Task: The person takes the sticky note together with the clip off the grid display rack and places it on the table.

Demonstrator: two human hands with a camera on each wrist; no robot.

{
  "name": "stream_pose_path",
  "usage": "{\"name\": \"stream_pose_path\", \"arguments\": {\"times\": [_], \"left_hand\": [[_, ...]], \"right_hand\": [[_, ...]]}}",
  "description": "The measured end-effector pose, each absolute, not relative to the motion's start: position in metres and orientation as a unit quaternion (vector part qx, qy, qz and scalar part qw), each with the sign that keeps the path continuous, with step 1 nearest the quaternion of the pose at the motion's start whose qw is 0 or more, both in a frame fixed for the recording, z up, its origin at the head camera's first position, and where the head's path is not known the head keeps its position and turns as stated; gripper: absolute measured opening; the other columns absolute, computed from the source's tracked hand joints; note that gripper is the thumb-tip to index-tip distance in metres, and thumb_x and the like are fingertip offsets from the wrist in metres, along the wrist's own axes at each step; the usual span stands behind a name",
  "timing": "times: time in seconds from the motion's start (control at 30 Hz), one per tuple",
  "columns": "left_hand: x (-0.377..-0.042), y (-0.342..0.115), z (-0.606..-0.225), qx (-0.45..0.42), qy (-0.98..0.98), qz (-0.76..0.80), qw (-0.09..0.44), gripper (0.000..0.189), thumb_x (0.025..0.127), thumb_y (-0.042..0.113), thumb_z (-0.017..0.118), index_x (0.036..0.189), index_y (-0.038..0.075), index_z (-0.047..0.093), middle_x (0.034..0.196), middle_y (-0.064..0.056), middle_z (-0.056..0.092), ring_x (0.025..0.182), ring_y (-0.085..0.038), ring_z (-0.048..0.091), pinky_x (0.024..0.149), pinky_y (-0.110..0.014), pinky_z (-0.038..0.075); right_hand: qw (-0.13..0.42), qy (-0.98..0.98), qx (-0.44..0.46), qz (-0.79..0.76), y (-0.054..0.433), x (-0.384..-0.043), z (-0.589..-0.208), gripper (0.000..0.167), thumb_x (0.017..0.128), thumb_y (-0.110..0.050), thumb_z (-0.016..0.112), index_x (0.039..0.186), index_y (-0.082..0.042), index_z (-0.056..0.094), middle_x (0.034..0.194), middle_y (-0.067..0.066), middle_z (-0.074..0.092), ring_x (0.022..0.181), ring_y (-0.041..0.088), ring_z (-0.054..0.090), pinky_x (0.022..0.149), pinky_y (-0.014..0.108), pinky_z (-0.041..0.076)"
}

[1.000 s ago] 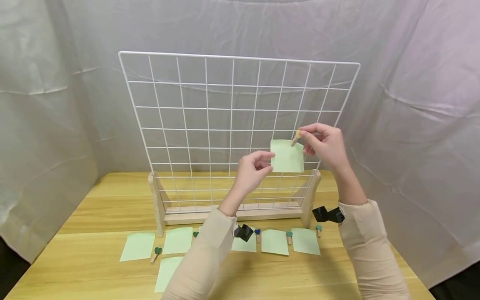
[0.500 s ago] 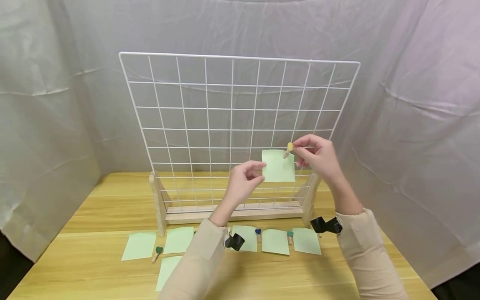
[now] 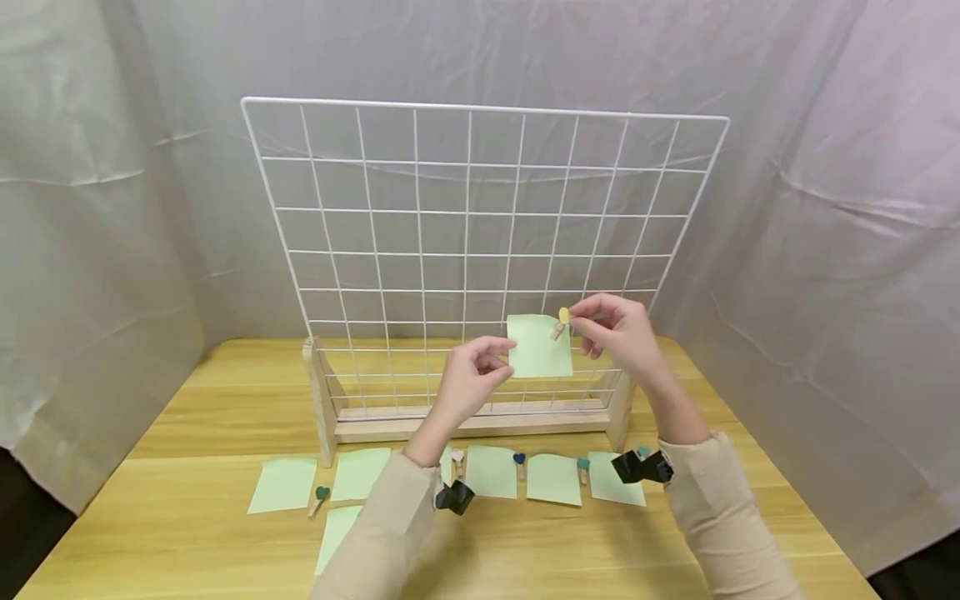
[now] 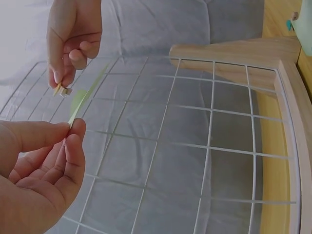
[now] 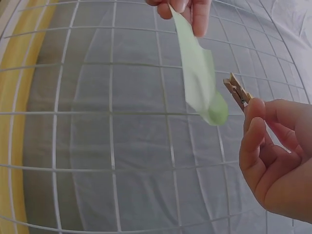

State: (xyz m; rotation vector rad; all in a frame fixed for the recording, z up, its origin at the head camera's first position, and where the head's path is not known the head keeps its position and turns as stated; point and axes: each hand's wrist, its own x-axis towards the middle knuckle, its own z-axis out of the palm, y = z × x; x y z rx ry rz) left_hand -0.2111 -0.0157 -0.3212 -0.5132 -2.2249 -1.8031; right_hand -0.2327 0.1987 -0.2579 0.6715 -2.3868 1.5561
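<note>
Between the thumb and fingers of my left hand is the left edge of a pale green sticky note. My right hand pinches a small wooden clothespin with a yellow top. In the head view the clothespin overlaps the note's upper right corner; the right wrist view shows a gap between them. The note curls at its free end. Both hands are in front of the lower right part of a white wire grid, and the left wrist view shows the note nearly edge-on.
A wooden stand holds the grid upright on the wood-grain table. Several green notes lie in a row before it, with clothespins topped by coloured hearts, such as a dark green one, between them. Grey cloth hangs behind and at the sides.
Both hands have moved down and to the left together, carrying the sticky note and the clothespin lower in front of the grid. Each hand keeps its pinch.
</note>
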Motion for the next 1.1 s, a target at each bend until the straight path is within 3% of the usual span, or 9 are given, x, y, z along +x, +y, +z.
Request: {"name": "stream_pose_path", "arguments": {"times": [0.17,0.43,0.63,0.97,1.1], "left_hand": [[-0.208,-0.020,-0.326,-0.168,-0.756,-0.621,0.121,0.028,0.082,-0.010,0.065,0.110,-0.007,0.068,0.089,-0.026,0.071,0.074,-0.024,0.066,0.060,-0.015,0.046],[-0.204,-0.031,-0.339,-0.153,-0.758,-0.623,0.120,0.028,0.081,-0.012,0.065,0.108,-0.008,0.068,0.098,-0.025,0.070,0.075,-0.026,0.067,0.064,-0.014,0.047],[-0.201,-0.039,-0.349,-0.152,-0.766,-0.615,0.105,0.025,0.082,-0.011,0.065,0.107,-0.009,0.067,0.093,-0.026,0.068,0.078,-0.029,0.067,0.065,-0.014,0.049],[-0.193,-0.048,-0.368,-0.146,-0.780,-0.604,0.077,0.020,0.087,-0.004,0.064,0.106,-0.011,0.067,0.095,-0.027,0.070,0.069,-0.004,0.056,0.060,-0.015,0.044],[-0.190,-0.051,-0.373,-0.136,-0.780,-0.606,0.076,0.018,0.088,-0.004,0.063,0.104,-0.010,0.068,0.091,-0.026,0.070,0.062,-0.001,0.049,0.056,-0.015,0.039]], "right_hand": [[0.087,-0.816,0.219,0.528,0.197,-0.233,-0.266,0.017,0.091,0.003,0.060,0.102,0.016,0.060,0.066,-0.018,0.060,0.052,0.003,0.055,0.050,0.019,0.050],[0.063,-0.816,0.214,0.534,0.196,-0.231,-0.282,0.016,0.091,0.003,0.060,0.101,0.015,0.061,0.075,-0.015,0.064,0.053,0.003,0.055,0.051,0.019,0.050],[0.035,-0.814,0.216,0.537,0.193,-0.233,-0.295,0.016,0.091,0.003,0.059,0.101,0.016,0.060,0.074,-0.013,0.063,0.053,0.004,0.055,0.051,0.019,0.049],[-0.020,-0.811,0.208,0.547,0.186,-0.232,-0.317,0.020,0.092,0.000,0.060,0.104,0.016,0.060,0.075,-0.009,0.062,0.053,0.005,0.056,0.051,0.020,0.050],[-0.051,-0.802,0.208,0.558,0.183,-0.230,-0.326,0.021,0.092,-0.001,0.060,0.104,0.016,0.059,0.077,-0.008,0.063,0.053,0.005,0.056,0.051,0.019,0.049]]}}
